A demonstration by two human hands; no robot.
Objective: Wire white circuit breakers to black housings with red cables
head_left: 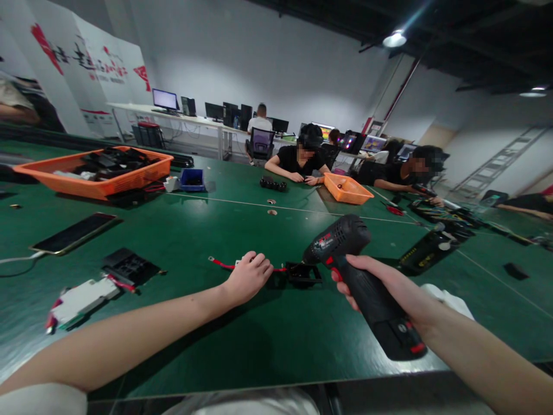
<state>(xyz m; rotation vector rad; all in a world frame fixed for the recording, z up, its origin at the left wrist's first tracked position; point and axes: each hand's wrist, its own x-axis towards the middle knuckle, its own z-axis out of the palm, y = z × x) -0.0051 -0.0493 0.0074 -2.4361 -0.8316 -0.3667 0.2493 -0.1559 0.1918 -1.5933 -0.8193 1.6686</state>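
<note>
My right hand (380, 282) is wrapped round the grip of a black cordless drill (345, 248), a finger at its red trigger. The drill's nose points down and left, with its tip at a black plastic housing (305, 275) on the green table. My left hand (249, 278) is closed over a part just left of that housing. A red wire (222, 264) with a metal ring end sticks out on its left side, and red shows between the hand and the housing. Most of the held part is hidden under my fingers.
A phone (78, 233) on a cable, a black housing (129, 266) and a white module (86, 300) lie left. Behind them stand an orange basket (103, 173) and a blue bin (192, 180). A black canister (427, 251) is at right. People sit across the table (242, 219).
</note>
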